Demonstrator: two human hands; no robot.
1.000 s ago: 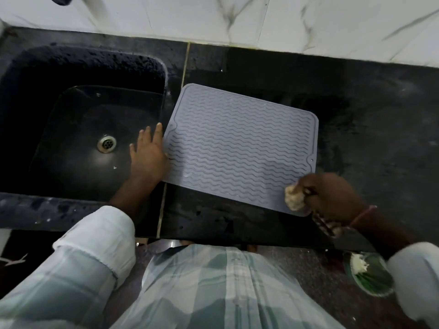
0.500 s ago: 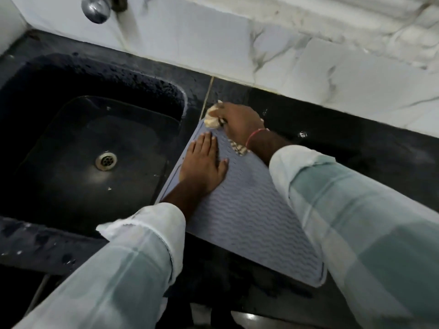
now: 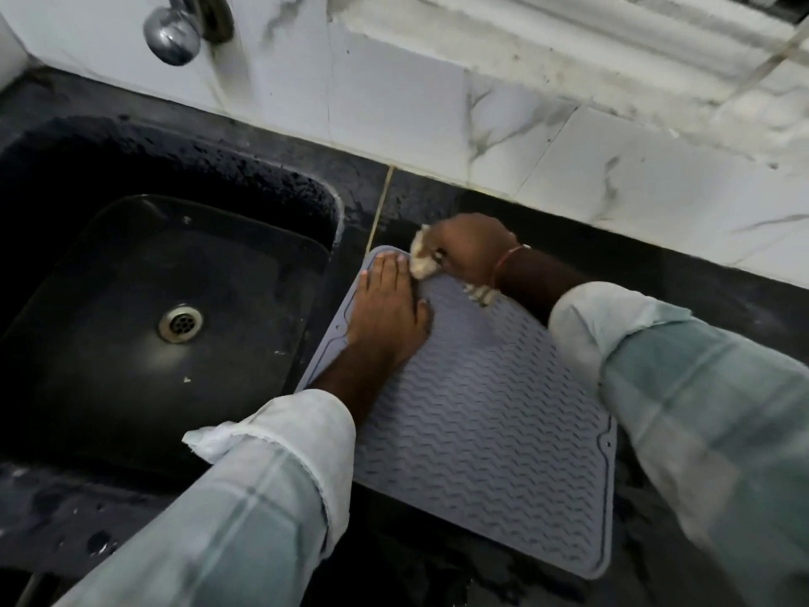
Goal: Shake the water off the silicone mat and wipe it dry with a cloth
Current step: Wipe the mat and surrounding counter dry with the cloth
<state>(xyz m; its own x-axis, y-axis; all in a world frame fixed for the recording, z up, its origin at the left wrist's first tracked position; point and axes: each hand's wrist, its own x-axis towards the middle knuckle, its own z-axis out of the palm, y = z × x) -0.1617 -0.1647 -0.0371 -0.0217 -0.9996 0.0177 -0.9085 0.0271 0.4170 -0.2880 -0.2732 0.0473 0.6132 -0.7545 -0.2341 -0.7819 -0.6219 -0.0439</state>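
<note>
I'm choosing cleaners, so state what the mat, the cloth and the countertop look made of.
Mat: grey, matte, with moulded wavy ridges and a raised rim; likely silicone or soft rubber.
Cloth: pale and crumpled; some soft fabric, too blurred to specify.
Countertop: black, faintly mottled, with a sheen; probably polished stone such as granite.

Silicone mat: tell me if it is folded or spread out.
Spread flat. The silicone mat lies unfolded on the counter, the left hand pressing it, the right hand gripping the cloth.
</note>
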